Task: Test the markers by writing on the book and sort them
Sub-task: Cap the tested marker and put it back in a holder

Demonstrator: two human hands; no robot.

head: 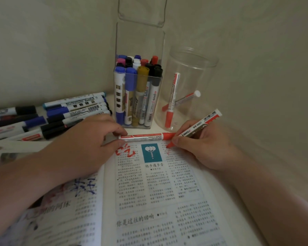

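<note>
An open book (149, 201) lies in front of me, with red scribbles near the top of its right page and blue ones on the left page. My right hand (203, 148) grips an uncapped red marker (201, 124), and its tip touches the page's top. My left hand (85, 142) rests on the book's top edge, fingertips holding a capped red marker (146, 136) that lies flat across the page top.
A clear square holder (137, 96) packed with several upright markers stands behind the book. To its right is a clear round jar (188, 86) with two red markers inside. Several loose markers (60, 114) lie at the left. Walls close in behind and at the right.
</note>
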